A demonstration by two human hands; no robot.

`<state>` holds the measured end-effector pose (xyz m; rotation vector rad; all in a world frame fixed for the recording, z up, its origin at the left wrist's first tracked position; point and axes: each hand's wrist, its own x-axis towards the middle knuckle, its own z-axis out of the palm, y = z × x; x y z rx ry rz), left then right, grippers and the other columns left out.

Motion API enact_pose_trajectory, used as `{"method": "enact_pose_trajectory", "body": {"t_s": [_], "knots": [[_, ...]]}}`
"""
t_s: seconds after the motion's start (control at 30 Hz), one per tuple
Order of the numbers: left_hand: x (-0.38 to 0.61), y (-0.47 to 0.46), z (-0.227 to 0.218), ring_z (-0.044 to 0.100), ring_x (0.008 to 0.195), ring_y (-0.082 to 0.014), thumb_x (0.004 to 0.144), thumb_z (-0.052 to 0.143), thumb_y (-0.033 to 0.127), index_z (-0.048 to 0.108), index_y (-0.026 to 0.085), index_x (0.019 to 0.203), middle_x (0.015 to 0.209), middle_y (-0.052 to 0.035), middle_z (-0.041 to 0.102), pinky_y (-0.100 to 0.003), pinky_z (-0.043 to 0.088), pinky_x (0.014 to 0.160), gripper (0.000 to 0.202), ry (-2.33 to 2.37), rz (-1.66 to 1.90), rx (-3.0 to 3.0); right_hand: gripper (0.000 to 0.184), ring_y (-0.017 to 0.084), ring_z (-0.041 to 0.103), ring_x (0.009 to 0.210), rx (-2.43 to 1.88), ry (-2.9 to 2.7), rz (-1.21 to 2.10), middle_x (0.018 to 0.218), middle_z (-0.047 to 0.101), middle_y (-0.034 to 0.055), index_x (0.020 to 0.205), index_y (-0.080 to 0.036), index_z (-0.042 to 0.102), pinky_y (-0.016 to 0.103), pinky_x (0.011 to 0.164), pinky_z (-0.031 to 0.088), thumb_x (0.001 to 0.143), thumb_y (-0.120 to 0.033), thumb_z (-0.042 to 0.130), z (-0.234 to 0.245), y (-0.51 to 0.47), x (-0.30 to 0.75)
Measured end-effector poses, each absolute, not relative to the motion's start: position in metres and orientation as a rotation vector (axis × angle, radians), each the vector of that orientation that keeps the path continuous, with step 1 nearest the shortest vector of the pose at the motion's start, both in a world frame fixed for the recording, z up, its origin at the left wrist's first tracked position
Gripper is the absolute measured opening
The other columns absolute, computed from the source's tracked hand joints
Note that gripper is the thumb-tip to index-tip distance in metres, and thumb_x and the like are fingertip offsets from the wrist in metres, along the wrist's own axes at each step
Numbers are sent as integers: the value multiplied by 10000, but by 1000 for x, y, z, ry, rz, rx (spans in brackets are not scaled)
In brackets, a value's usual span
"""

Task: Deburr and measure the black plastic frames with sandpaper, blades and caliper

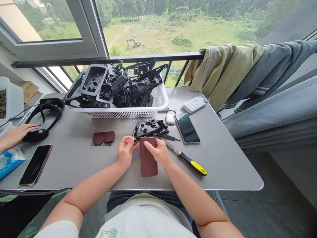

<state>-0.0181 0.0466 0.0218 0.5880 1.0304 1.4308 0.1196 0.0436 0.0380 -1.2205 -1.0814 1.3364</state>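
A reddish-brown sheet of sandpaper (148, 160) is pinched in my right hand (160, 152), the thumb lying flat on its face and the other fingers hidden behind it. My left hand (125, 151) is closed at the near left corner of a black plastic part (151, 128); its fingertips are partly hidden there. The sheet covers some of the part's near edge. Right of my right hand lies a flat file (192, 163) with a black and yellow handle. A thin dark tool (168, 136) rests beside the part.
Behind stands a white basket (123, 113) heaped with black plastic parts. Two worn sandpaper pieces (104, 138) lie left. Phones (187, 128), an earbud case (170, 119) and a white device (195, 104) sit right. Another person's hand (15, 135) touches headphones (44, 120) at far left.
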Motion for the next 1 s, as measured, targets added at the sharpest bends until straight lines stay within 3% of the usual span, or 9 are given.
{"method": "enact_pose_trajectory", "body": {"t_s": [0.27, 0.6, 0.87, 1.0], "knots": [[-15, 43, 21, 626, 602, -115, 535, 880, 481, 639, 197, 663, 598, 41, 624, -302, 583, 703, 394, 1059, 1418, 629, 250, 106, 418, 514, -1263, -1288, 1133, 530, 490, -23, 548, -182, 533, 238, 480, 341, 728, -346, 592, 43, 35, 116], [-15, 40, 19, 599, 598, -107, 541, 871, 504, 631, 198, 660, 585, 41, 611, -261, 540, 670, 407, 1106, 1389, 681, 275, 96, 362, 493, -1276, -1331, 1097, 495, 427, -38, 510, -192, 487, 240, 477, 319, 727, -331, 582, 47, 29, 114], [-15, 39, 22, 575, 578, -102, 542, 859, 536, 621, 204, 673, 596, 45, 600, -257, 541, 644, 429, 1125, 1389, 685, 288, 142, 525, 505, -1242, -1175, 1321, 568, 605, 22, 650, -163, 620, 252, 460, 445, 722, -441, 599, 44, 32, 118], [-15, 39, 21, 581, 582, -109, 567, 848, 532, 619, 205, 692, 601, 47, 590, -271, 550, 646, 418, 1116, 1401, 687, 265, 126, 495, 494, -1261, -1122, 1331, 531, 574, 4, 586, -172, 586, 237, 450, 412, 709, -400, 639, 43, 31, 117]]}}
